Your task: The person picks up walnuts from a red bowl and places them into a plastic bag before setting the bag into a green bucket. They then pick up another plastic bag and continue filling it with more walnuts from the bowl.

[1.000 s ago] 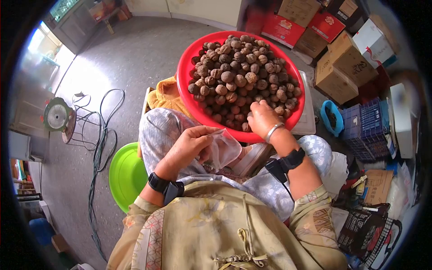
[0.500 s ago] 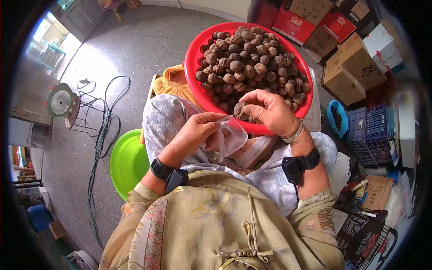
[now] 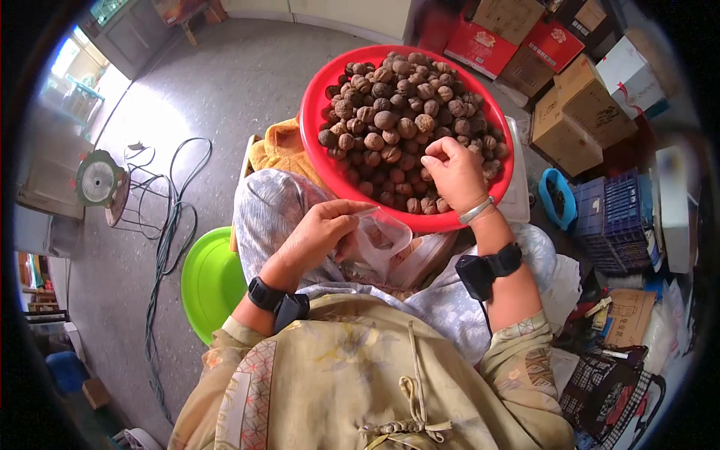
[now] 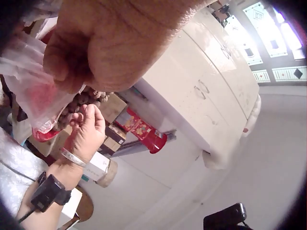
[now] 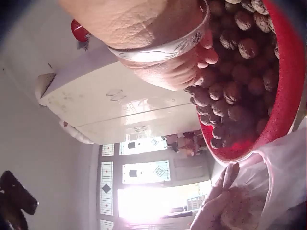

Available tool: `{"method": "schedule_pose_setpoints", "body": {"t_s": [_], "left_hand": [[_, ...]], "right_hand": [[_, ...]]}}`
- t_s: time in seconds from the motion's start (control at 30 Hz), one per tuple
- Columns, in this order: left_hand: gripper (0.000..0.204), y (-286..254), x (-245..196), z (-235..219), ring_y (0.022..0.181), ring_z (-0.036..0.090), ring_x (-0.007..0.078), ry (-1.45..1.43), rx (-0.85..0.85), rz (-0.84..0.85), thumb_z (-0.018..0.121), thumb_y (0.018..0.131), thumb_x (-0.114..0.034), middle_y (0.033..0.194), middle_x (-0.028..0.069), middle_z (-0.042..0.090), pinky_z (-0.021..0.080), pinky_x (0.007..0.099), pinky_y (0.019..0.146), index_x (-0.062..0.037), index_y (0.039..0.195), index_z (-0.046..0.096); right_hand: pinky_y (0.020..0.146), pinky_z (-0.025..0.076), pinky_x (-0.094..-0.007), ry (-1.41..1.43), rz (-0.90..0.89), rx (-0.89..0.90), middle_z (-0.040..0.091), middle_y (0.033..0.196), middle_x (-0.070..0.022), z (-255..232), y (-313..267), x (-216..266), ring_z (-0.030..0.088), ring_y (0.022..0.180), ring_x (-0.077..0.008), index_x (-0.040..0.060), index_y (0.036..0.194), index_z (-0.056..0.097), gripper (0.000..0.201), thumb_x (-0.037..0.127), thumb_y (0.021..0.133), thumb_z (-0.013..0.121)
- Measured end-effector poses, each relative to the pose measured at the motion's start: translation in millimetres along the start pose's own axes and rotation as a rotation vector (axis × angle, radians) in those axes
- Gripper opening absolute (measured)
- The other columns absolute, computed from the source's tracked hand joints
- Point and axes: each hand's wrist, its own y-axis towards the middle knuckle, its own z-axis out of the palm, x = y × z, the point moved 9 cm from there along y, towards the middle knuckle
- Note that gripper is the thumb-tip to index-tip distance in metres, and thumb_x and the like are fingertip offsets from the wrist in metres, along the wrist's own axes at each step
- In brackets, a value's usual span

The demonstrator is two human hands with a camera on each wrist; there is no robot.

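Observation:
In the head view a red basin (image 3: pixel 313 161) heaped with walnuts (image 3: pixel 385 120) stands in front of the person. The left hand (image 3: pixel 324 229) pinches the edge of a clear plastic bag (image 3: pixel 384 238), whose mouth hangs open below the basin's near rim. Above the right part of the walnuts is the right hand (image 3: pixel 459 178), fingers curled with thumb and fingertips close together; no walnut shows in it. The left wrist view shows the bag (image 4: pixel 36 86) beside the left hand (image 4: pixel 103 48), with the right hand (image 4: pixel 87 132) beyond.
A green basin (image 3: pixel 211 285) lies left of the knees, near a cable (image 3: pixel 171 225) on the floor. An orange cloth (image 3: pixel 283 152) is beside the red basin. On the right are cardboard boxes (image 3: pixel 574 124), a blue bag (image 3: pixel 556 199) and a dark blue crate (image 3: pixel 611 225).
The right hand took a walnut from the basin and held it near the bag half a second ago; now it is back over the walnuts, with none visible in it. The left hand keeps holding the bag.

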Motion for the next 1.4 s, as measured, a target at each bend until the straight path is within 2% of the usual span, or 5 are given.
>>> {"method": "schedule_pose_setpoints", "body": {"t_s": [0.23,0.47,0.73,1.07,1.4], "left_hand": [[0.035,-2,3,-5,0.051,0.051,0.0074,-0.067,0.027,0.004,0.051,0.1,-0.013,0.066,-0.001,0.057,0.043,0.0239,0.05,-0.0037,0.132,0.065],[0.036,-4,-1,-6,0.051,0.051,0.0072,-0.047,0.022,-0.001,0.051,0.1,-0.012,0.066,-0.0015,0.057,0.043,0.0237,0.05,-0.0034,0.132,0.065],[0.036,-4,0,-8,0.05,0.052,0.0076,-0.083,0.027,-0.004,0.052,0.099,-0.011,0.066,-0.0015,0.058,0.044,0.0238,0.049,-0.002,0.132,0.064],[0.036,-3,3,-11,0.051,0.052,0.0079,-0.107,0.032,0.014,0.052,0.099,-0.011,0.067,-0.0007,0.058,0.045,0.0239,0.049,-0.0021,0.132,0.064],[0.036,-3,3,-9,0.05,0.052,0.0085,-0.135,0.029,-0.001,0.053,0.1,-0.013,0.067,0.0,0.059,0.044,0.0246,0.048,-0.0017,0.131,0.065]], "right_hand": [[0.084,0.054,-0.0469,-0.412,-0.302,-0.141,0.06,0.121,-0.0158,11,18,21,0.064,0.101,-0.0391,0.0073,0.116,0.061,0.031,0.011,0.086,0.07],[0.098,0.053,-0.0429,-0.484,-0.357,-0.031,0.056,0.137,-0.0131,40,36,20,0.059,0.121,-0.0361,0.0103,0.135,0.053,0.053,0.004,0.085,0.068],[0.083,0.056,-0.0475,-0.598,-0.31,-0.03,0.056,0.117,-0.0148,51,48,17,0.064,0.099,-0.0387,0.0108,0.124,0.058,0.045,0.0,0.082,0.065],[0.079,0.05,-0.0506,-0.129,-0.306,-0.112,0.054,0.107,-0.0215,36,53,32,0.058,0.084,-0.0414,0.0055,0.102,0.051,0.027,0.004,0.08,0.065],[0.081,0.055,-0.0466,-0.534,-0.34,-0.045,0.056,0.11,-0.0141,60,50,40,0.065,0.094,-0.0368,0.0156,0.131,0.057,0.046,0.016,0.087,0.067]]}}
